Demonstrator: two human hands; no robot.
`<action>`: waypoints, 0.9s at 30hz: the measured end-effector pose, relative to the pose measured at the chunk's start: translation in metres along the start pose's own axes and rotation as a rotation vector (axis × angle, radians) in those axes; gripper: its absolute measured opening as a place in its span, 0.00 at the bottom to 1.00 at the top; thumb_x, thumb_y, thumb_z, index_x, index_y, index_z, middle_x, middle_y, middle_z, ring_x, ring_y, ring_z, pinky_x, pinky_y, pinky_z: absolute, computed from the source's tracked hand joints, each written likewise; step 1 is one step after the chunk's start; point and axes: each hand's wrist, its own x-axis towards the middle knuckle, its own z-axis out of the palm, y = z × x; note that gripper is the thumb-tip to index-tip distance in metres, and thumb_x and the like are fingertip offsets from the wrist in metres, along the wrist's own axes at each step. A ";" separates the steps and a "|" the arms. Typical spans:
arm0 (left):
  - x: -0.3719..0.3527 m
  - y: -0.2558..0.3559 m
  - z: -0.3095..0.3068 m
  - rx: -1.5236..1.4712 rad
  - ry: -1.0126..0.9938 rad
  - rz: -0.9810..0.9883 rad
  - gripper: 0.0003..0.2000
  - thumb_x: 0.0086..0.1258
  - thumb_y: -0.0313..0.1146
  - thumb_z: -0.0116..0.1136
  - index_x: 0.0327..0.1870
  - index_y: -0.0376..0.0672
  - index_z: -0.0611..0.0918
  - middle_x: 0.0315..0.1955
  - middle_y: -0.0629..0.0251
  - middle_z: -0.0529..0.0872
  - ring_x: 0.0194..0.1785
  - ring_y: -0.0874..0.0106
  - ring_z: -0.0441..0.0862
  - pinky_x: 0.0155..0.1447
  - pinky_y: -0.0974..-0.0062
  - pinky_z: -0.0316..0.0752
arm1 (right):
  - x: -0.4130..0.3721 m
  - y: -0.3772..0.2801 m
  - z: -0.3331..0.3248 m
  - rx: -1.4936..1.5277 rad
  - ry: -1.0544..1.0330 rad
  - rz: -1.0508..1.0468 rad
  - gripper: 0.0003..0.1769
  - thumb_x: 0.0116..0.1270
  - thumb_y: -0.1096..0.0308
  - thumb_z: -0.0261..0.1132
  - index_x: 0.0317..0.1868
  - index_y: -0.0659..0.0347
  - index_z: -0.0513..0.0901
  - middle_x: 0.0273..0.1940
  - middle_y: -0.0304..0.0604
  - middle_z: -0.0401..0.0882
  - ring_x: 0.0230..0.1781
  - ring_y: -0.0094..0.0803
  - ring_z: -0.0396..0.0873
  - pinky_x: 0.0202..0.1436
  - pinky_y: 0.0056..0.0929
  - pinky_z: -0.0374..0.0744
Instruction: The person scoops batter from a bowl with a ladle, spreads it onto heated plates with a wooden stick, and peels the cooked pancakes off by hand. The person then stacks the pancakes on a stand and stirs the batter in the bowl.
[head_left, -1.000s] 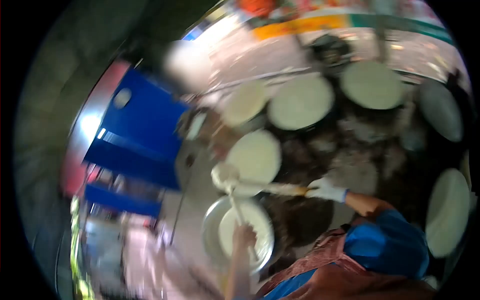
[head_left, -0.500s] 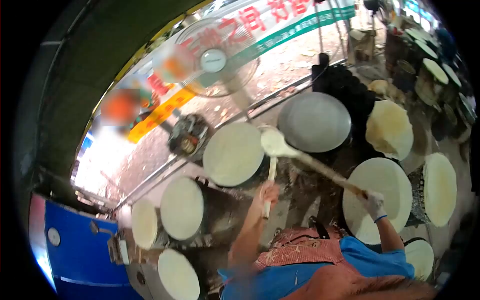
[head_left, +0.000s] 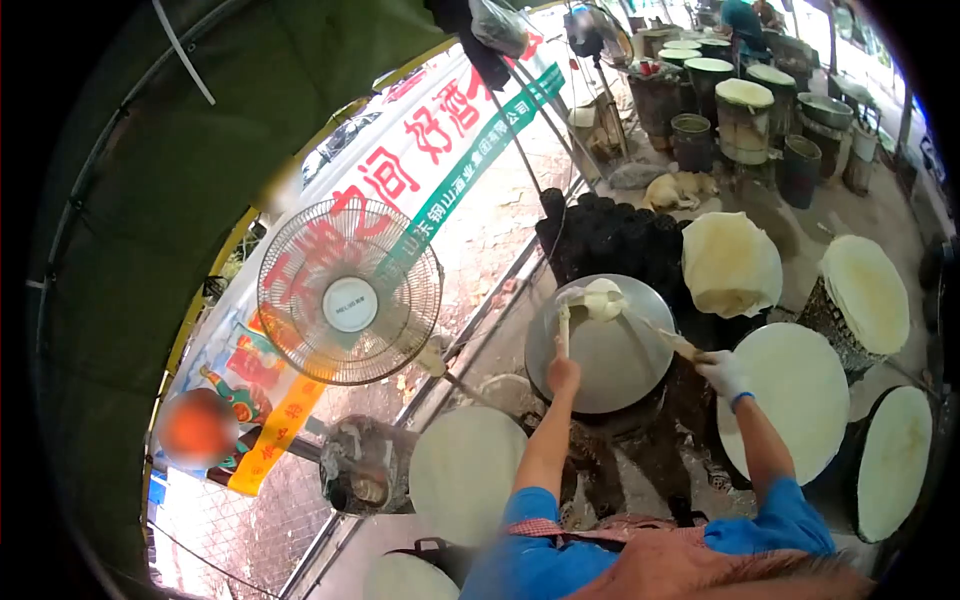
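Left hand (head_left: pixel 564 376), bare, wrapped round a pale stick (head_left: pixel 563 330); right hand (head_left: pixel 722 376), white-gloved, gripping the brown end of a long-handled ladle (head_left: pixel 604 306). Both tools' far ends sit close together over the grey griddle (head_left: pixel 600 375); can't tell if either touches it. Ladle looks stiff, probably front-heavy, head likely slippery: grip far back on the handle. Stick likely light, rigid; hold low on the shaft, clear of the tip.
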 end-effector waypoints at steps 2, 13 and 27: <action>0.003 -0.005 -0.017 0.085 -0.046 0.030 0.35 0.64 0.29 0.47 0.74 0.61 0.54 0.36 0.50 0.81 0.36 0.51 0.81 0.41 0.56 0.75 | 0.005 0.001 0.015 0.574 0.093 0.023 0.18 0.58 0.67 0.65 0.47 0.68 0.82 0.39 0.43 0.86 0.36 0.28 0.81 0.42 0.27 0.77; 0.010 -0.025 -0.121 -0.576 0.244 0.342 0.35 0.59 0.22 0.51 0.72 0.43 0.59 0.68 0.56 0.64 0.64 0.63 0.71 0.60 0.69 0.69 | 0.062 -0.034 0.126 0.652 0.131 0.214 0.18 0.60 0.64 0.62 0.45 0.68 0.84 0.35 0.45 0.85 0.35 0.33 0.81 0.42 0.29 0.77; -0.186 -0.103 -0.172 -0.600 -0.530 -0.494 0.33 0.64 0.29 0.49 0.73 0.46 0.56 0.65 0.56 0.68 0.58 0.62 0.71 0.58 0.70 0.67 | 0.048 -0.064 0.138 0.329 -0.040 0.025 0.17 0.56 0.66 0.66 0.42 0.70 0.84 0.38 0.48 0.85 0.36 0.33 0.82 0.43 0.29 0.79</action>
